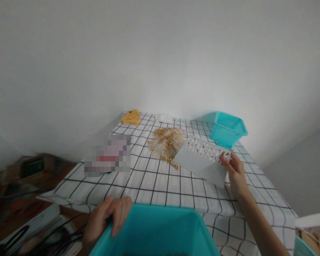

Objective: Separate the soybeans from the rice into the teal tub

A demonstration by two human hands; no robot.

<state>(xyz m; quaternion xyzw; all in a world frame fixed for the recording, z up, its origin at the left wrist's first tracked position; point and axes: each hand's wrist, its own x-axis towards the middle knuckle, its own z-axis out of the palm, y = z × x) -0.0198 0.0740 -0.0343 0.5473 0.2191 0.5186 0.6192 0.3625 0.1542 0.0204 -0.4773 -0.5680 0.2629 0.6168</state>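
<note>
My right hand (236, 172) pinches the slotted end of a flat pale grey plastic panel (202, 163), tilted over the table. The panel's far left corner reaches a mixed pile (168, 142) of yellow round beans and whitish grains that look like rice. My left hand (109, 217) is curled over the left rim of a turquoise plastic bin (162, 213) at the table's near edge. Only the bin's upper part shows, with some brownish bits at the bottom of the view.
A second turquoise bin (228, 129) stands at the back right of the checked tablecloth (146, 181). A yellow cloth-like item (131, 117) and a white piece (163, 118) lie by the wall. A blurred-out object (108, 156) sits at left. Cables and boxes clutter the lower left.
</note>
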